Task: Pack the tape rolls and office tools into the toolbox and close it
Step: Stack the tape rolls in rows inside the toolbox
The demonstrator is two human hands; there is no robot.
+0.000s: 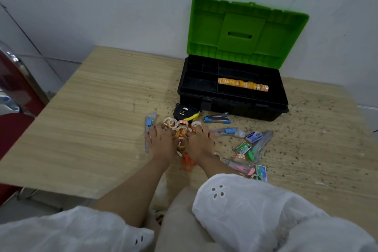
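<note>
On the surface [102, 108] before the open toolbox [235, 106], the left hand [158, 142] and right hand [199, 142] curl round the small tape rolls [180, 130], probably light, stiff, scatter-prone rings best squeezed from both sides.

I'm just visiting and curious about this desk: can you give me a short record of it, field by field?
toolbox: open, green lid raised
packed: row of tape rolls in one tray compartment
left hand: on loose tape rolls, fingers curled over them
right hand: on the same pile, fingers curled
unpacked on table: tape measure, stapler, orange scissors
</note>
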